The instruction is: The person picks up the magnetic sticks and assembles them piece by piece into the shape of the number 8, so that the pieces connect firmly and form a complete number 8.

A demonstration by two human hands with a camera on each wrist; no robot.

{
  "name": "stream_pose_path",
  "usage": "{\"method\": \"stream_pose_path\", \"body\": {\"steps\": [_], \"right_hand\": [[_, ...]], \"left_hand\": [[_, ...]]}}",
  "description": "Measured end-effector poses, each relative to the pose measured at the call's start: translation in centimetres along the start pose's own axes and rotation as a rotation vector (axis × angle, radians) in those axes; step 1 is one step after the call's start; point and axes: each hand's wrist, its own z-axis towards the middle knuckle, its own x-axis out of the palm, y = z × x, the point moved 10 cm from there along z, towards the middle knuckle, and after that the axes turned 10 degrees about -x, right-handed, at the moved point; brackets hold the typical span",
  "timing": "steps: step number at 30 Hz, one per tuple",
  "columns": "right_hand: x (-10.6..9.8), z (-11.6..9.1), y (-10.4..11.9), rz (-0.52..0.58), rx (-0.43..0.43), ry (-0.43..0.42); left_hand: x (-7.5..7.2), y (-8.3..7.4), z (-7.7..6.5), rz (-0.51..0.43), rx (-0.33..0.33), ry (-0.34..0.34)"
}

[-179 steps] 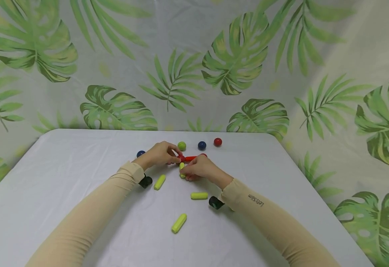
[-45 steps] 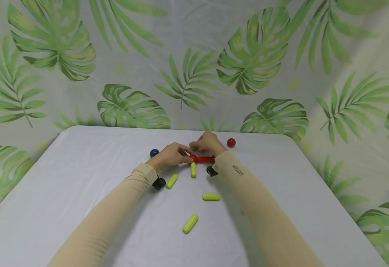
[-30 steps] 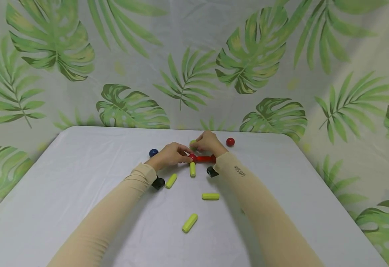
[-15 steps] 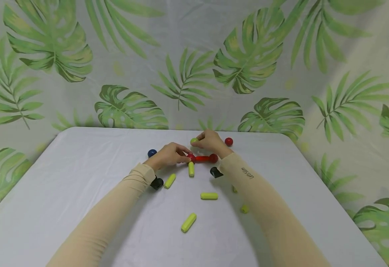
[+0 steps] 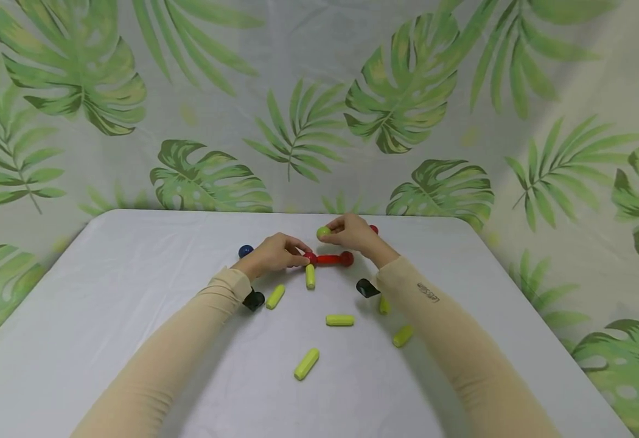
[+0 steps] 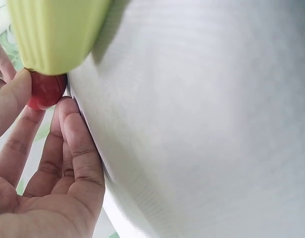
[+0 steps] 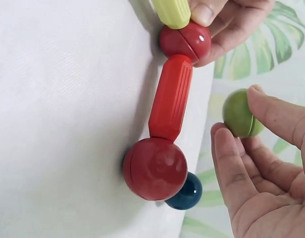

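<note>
In the head view my left hand pinches a red ball between thumb and fingers. A red ridged rod links that ball to a second red ball. From the pinched ball a yellow-green rod points toward me; in the left wrist view its end meets the ball. Just beyond the red rod, my right hand holds a green ball between thumb and fingertips, apart from the joined pieces. A blue ball shows partly behind the second red ball in the right wrist view.
Loose yellow-green rods lie nearer me, among them one at left, a crosswise one and a front one. Another blue ball sits beyond my left wrist. A red ball is partly hidden behind my right hand.
Six seconds ago my right hand held the yellow-green rod near the red ball; it has since let go and taken the green ball. Lately that ball has come into fuller view. My left hand keeps its grip.
</note>
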Motion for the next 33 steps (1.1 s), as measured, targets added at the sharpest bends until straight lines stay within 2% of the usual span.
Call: {"method": "stream_pose_path", "body": {"steps": [13,33], "right_hand": [[-0.1,-2.3,0.4,0.080,-0.041,0.038],[1.7,-5.5,0.4,0.024,-0.102,0.102]], "left_hand": [[0.0,-0.3,0.2,0.003,-0.004,0.006],[-0.1,-0.5,0.4,-0.022,-0.006,0.019]]}}
